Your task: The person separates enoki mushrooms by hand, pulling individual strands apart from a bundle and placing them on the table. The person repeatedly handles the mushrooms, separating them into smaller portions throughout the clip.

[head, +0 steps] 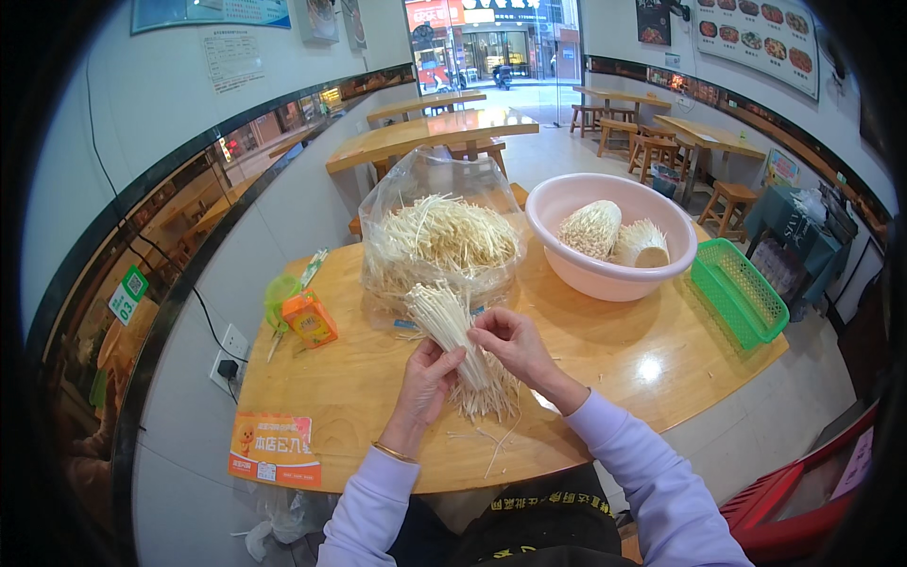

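Observation:
A bundle of enoki mushrooms lies tilted in my left hand, its caps pointing away from me. My right hand is at the bundle's right side, thumb and fingertips pinched together; whether a strand is between them cannot be told. Under the hands, more enoki stems rest on the wooden table, with a few loose strands nearer me. Beyond the bundle stands an open clear plastic bag full of loose enoki. To its right, a pink plastic basin holds two thick enoki clumps.
A green plastic basket sits at the table's right edge. On the left are an orange box, a light green plastic cup or basket and a printed orange sheet. A wall with a socket borders the left side.

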Demonstrator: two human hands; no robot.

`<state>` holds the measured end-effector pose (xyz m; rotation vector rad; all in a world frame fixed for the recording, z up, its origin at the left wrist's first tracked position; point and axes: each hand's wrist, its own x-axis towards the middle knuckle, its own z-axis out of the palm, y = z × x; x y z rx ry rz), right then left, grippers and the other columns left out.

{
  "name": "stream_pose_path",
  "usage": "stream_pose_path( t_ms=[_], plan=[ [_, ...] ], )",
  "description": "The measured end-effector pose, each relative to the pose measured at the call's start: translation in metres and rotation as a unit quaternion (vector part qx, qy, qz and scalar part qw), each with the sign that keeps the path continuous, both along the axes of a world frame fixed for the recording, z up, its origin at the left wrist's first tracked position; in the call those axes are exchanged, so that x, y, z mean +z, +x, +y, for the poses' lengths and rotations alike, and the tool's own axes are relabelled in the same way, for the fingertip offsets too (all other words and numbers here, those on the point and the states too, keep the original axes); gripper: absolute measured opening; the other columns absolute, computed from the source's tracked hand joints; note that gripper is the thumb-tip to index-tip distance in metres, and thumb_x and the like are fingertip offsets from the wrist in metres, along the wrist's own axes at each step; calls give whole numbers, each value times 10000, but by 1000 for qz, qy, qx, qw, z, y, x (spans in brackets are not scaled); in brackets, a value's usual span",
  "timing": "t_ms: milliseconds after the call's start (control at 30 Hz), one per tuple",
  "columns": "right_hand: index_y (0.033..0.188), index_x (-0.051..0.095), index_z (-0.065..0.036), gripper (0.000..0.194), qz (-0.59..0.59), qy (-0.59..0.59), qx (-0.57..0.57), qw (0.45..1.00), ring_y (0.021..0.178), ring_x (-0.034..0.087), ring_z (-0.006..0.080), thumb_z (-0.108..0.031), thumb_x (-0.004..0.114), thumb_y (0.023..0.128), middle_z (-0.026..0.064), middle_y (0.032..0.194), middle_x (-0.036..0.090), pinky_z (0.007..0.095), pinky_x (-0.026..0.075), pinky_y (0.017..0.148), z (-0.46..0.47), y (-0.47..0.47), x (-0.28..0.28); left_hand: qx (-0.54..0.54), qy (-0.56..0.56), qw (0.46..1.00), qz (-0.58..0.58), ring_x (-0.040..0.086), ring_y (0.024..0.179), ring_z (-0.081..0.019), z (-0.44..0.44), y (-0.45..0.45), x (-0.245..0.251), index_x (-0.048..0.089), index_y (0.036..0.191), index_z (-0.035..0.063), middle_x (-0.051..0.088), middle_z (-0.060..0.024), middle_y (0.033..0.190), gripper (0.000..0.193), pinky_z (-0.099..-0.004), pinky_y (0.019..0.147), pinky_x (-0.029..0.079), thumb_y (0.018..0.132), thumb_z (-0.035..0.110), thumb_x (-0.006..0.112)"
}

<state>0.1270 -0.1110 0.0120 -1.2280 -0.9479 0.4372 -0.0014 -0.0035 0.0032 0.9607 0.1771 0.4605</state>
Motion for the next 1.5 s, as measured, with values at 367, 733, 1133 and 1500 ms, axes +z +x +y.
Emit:
stream_pose_path(
  t_ms=[367,733,1133,1500],
  plan=[
    [871,532,-23,101,3,15,-5,1000,677,529,54,-100,576,917,6,783,568,204,443,613,-1,-6,0,-19,5,1000,-6,547,1099,-195,-1,1,1,427,1260,34,537,-83,1209,412,-367,957,456,880,54,588],
    [912,555,-48,106,260,91,68,959,630,529,75,-145,596,907,29,817,592,213,433,577,-12,20,14,-9,-6,1000,-22,530,1134,-232,5,1,-2,401,1290,18,528,-130,1228,464,-382,970,445,855,35,561],
    [825,593,-11,165,77,-38,28,996,642,547,70,-151,679,831,22,730,595,218,434,547,-4,6,6,-45,18,999,2,556,1083,-174,0,1,2,442,1249,45,563,-82,1182,480,-346,940,455,810,4,633],
    [839,594,11,161,75,-28,26,996,637,550,76,-128,675,838,24,733,593,218,437,548,-5,4,7,-33,73,997,-9,544,1108,-189,-4,2,2,421,1281,21,545,-89,1206,512,-348,956,450,809,-11,616]
  ],
)
